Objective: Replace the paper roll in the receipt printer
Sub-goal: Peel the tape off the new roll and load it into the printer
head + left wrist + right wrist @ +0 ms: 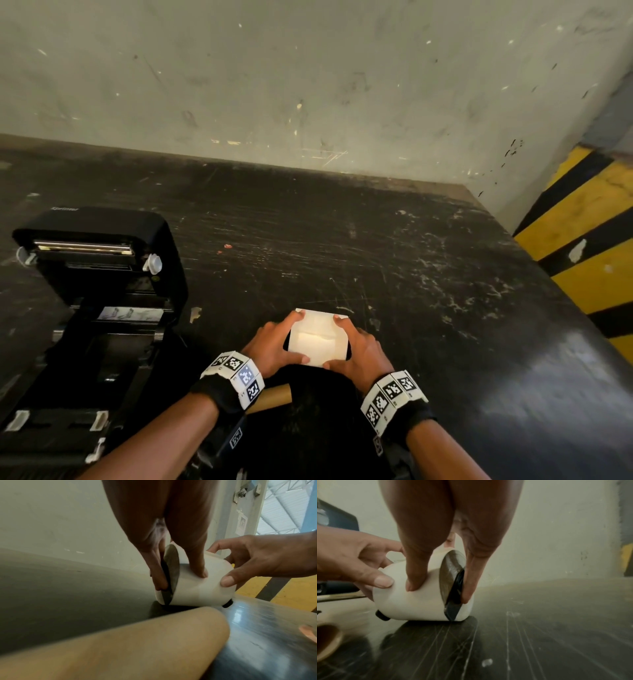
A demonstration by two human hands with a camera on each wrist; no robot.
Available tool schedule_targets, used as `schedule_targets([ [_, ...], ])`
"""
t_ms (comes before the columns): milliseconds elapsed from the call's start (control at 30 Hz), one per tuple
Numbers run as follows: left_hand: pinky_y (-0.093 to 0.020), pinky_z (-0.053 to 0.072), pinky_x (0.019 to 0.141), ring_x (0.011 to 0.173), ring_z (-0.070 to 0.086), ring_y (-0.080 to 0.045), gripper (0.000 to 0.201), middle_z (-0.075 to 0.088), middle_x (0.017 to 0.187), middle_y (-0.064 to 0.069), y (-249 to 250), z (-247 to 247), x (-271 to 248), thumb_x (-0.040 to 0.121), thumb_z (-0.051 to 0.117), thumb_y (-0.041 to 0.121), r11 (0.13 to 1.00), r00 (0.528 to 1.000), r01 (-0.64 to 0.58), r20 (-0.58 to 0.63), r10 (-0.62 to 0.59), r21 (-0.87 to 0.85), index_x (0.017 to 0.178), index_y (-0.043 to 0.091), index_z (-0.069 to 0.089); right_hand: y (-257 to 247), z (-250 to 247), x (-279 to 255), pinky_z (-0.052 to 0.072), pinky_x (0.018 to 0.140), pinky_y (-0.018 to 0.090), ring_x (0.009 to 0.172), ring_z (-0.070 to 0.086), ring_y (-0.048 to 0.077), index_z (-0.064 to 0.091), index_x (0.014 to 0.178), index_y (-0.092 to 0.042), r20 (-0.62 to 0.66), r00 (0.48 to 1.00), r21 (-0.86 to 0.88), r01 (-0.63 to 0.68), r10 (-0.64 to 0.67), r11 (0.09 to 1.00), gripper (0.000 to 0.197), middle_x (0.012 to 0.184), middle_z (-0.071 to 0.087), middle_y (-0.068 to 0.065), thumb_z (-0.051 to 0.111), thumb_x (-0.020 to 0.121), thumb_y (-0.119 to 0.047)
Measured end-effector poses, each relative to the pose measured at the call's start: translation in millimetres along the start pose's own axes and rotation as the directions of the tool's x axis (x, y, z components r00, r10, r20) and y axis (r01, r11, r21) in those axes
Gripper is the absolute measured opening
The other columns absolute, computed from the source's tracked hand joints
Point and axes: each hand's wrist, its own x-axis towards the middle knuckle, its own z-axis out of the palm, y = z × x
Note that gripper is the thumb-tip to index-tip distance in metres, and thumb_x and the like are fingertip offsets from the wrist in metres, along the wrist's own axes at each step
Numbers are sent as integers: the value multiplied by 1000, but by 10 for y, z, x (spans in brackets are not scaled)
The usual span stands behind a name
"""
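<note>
A white paper roll point(318, 339) lies on its side low over the black table point(411, 257), gripped from both ends. My left hand point(293, 339) holds its left end, thumb on the paper point(197, 588) and fingers point(157, 574) against the end face. My right hand point(344, 342) mirrors this on the right end, with its fingers point(471, 581) on a black flat part point(455, 592) at that face. A black stub point(382, 615) pokes out of the roll's left end. The black receipt printer point(99, 274) stands at the left, lid raised and its bay showing.
A brown cardboard core point(274, 397) lies on the table just behind my left wrist, and fills the foreground as a cardboard core point(120, 642) in the left wrist view. A pale wall backs the table. A yellow-and-black striped pillar point(582, 240) stands past the right edge.
</note>
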Motion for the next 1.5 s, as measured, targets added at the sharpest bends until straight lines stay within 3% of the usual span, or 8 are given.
schedule_targets([
  [300, -46, 46, 97, 114, 52, -26, 80, 53, 128, -9, 23, -17, -5, 69, 73, 47, 998, 997, -70, -21, 70, -1, 132, 48, 24, 26, -75, -140, 43, 105, 45, 123, 49, 26, 25, 140, -36, -53, 998, 16, 23, -22, 1000, 75, 134, 53, 9, 69, 79, -38],
  [567, -21, 45, 80, 90, 56, -7, 78, 60, 120, 3, 87, -364, -438, 73, 74, 39, 976, 958, -214, -187, 215, 26, 138, 35, 30, -336, -225, -440, 52, 93, 31, 111, 57, 16, 27, 141, -33, -181, 961, -1, 210, -207, 978, 74, 129, 56, 5, 70, 80, -32],
  [700, -9, 38, 85, 103, 51, 0, 80, 54, 125, 11, -30, -723, -883, 74, 74, 35, 974, 931, -214, -288, 226, 72, 139, 35, 29, -741, -178, -525, 50, 97, 29, 120, 52, 13, 26, 141, -33, -171, 926, 13, 344, -337, 939, 74, 138, 48, 0, 70, 81, -31],
  [933, -24, 34, 104, 119, 45, -7, 76, 48, 129, 11, -594, -1253, -1619, 73, 74, 41, 991, 881, -124, -456, 130, 42, 136, 42, 31, -1657, 134, -543, 48, 98, 27, 118, 52, 10, 27, 141, -33, -131, 844, -2, 525, -521, 851, 74, 138, 48, -2, 70, 80, -34],
  [1067, -21, 38, 99, 112, 50, -6, 74, 52, 119, 11, -1042, -1525, -1901, 72, 75, 38, 995, 876, -96, -477, 74, -21, 134, 39, 35, -2190, 425, -470, 46, 102, 31, 121, 49, 12, 24, 142, -35, -41, 830, 8, 557, -556, 830, 75, 142, 44, -2, 68, 82, -35],
  [1267, -37, 49, 95, 103, 62, -11, 72, 66, 112, 1, -1793, -1852, -2022, 68, 76, 44, 992, 890, -90, -454, 39, -90, 127, 47, 36, -2807, 983, -307, 44, 105, 39, 125, 48, 18, 25, 140, -36, 0, 862, -20, 507, -507, 862, 74, 139, 47, 3, 70, 81, -35],
  [1333, -39, 53, 91, 101, 64, -11, 71, 68, 111, 0, -2008, -1884, -1964, 62, 73, 54, 987, 901, -105, -432, 41, -125, 121, 58, 33, -2896, 1112, -275, 43, 106, 39, 126, 47, 19, 27, 139, -35, 7, 884, -13, 467, -467, 884, 73, 140, 46, 4, 70, 80, -35],
  [1500, -39, 55, 88, 102, 65, -13, 72, 67, 111, -4, -2358, -1927, -1782, 56, 72, 59, 977, 934, -113, -356, 43, -180, 118, 59, 35, -2990, 1365, -199, 45, 103, 41, 121, 51, 21, 27, 137, -39, -16, 935, -42, 352, -353, 935, 73, 135, 52, 4, 71, 78, -39],
])
